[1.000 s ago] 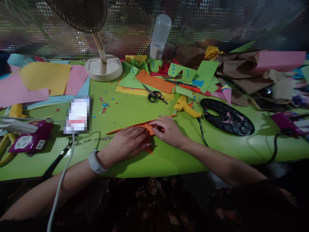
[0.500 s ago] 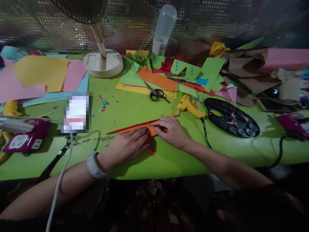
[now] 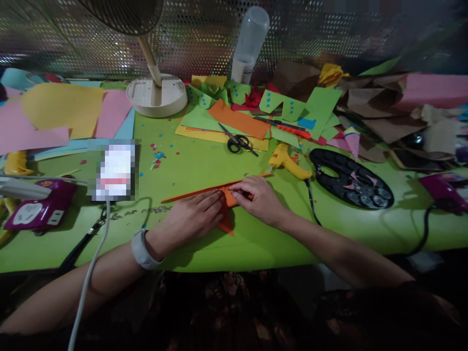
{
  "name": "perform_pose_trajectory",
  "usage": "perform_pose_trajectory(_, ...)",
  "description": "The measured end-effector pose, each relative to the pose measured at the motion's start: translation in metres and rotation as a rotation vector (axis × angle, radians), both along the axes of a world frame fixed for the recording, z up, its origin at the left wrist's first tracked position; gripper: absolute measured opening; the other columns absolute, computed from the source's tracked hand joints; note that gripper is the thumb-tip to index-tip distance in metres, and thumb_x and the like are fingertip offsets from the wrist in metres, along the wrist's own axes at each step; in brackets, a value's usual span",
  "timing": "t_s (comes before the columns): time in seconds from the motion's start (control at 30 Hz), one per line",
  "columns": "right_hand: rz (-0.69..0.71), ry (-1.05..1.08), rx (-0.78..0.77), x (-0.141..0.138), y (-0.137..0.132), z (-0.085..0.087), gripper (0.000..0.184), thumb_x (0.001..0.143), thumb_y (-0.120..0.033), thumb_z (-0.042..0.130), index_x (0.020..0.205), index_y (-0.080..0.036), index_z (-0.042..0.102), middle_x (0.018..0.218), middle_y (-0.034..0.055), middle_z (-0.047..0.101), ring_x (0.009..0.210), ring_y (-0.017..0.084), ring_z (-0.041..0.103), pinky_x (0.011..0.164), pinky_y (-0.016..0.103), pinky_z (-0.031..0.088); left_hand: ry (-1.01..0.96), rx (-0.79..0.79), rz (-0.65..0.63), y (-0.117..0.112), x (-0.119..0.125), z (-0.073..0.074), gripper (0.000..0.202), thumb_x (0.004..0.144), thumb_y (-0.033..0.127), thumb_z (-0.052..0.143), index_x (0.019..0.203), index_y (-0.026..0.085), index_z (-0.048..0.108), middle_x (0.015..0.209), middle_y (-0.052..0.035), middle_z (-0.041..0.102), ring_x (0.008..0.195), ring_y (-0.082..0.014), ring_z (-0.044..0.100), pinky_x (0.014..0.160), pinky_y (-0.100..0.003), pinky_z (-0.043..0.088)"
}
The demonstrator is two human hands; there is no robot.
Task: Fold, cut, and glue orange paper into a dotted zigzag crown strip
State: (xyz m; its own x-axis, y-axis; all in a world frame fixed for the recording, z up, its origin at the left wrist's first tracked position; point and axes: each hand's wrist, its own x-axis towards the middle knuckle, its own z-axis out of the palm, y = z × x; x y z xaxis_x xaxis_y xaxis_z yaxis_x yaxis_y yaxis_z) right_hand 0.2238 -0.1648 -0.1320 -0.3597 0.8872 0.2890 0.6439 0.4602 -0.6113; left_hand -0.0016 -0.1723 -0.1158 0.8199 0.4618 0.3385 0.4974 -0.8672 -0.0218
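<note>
A folded orange paper (image 3: 227, 201) lies on the green table (image 3: 190, 165) in front of me. My left hand (image 3: 192, 220) rests flat on its left part, fingers stretched out and pressing it down. Close beside it, my right hand (image 3: 256, 197) has its fingers curled and its fingertips pinching the paper's fold near the middle. A thin orange edge of the paper runs out to the left and right of both hands.
Black scissors (image 3: 237, 142) lie on coloured sheets behind the hands. A yellow glue gun (image 3: 288, 163) and a black palette (image 3: 351, 178) sit to the right. A fan base (image 3: 156, 95), a bottle (image 3: 249, 44), a purple box (image 3: 36, 210) and paper piles surround the area.
My left hand has slid slightly back and to the left on the orange paper. The view tilted a little; the right hand stays on the fold.
</note>
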Motion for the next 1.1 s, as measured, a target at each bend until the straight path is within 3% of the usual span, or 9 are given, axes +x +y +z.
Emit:
perform_pose_trajectory(0.37, 0.048, -0.067, 0.161, 0.0012, -0.0038, -0.0036, 0.02, 0.096, -0.029, 0.056, 0.098, -0.018, 0.073, 0.085, 0.006, 0.07, 0.082, 0.019, 0.058, 0.078, 0.035, 0.041, -0.005, 0.054, -0.032, 0.0018, 0.0, 0.0002, 0.028, 0.097, 0.023, 0.05, 0.114, 0.01, 0.067, 0.119, -0.015, 0.071, 0.105, -0.0258, 0.07, 0.089, -0.039, 0.06)
perform_pose_trajectory(0.73, 0.093, -0.064, 0.221, 0.0002, -0.0019, -0.0038, 0.023, 0.097, -0.029, 0.055, 0.103, -0.015, 0.073, 0.087, 0.0068, 0.07, 0.083, 0.019, 0.058, 0.078, 0.034, 0.044, 0.008, 0.058, -0.028, 0.0013, -0.0001, -0.0002, 0.027, 0.098, 0.023, 0.049, 0.114, 0.009, 0.065, 0.121, -0.0153, 0.07, 0.106, -0.0237, 0.07, 0.09, -0.037, 0.059)
perform_pose_trajectory(1.1, 0.002, -0.184, 0.22, 0.001, -0.006, -0.004, 0.033, 0.099, -0.039, 0.051, 0.105, -0.016, 0.073, 0.09, 0.0085, 0.068, 0.086, 0.021, 0.056, 0.081, 0.037, 0.043, 0.016, 0.032, -0.019, 0.0015, -0.001, 0.0011, 0.026, 0.097, 0.022, 0.049, 0.113, 0.011, 0.065, 0.124, -0.0136, 0.069, 0.11, -0.0231, 0.068, 0.093, -0.036, 0.057)
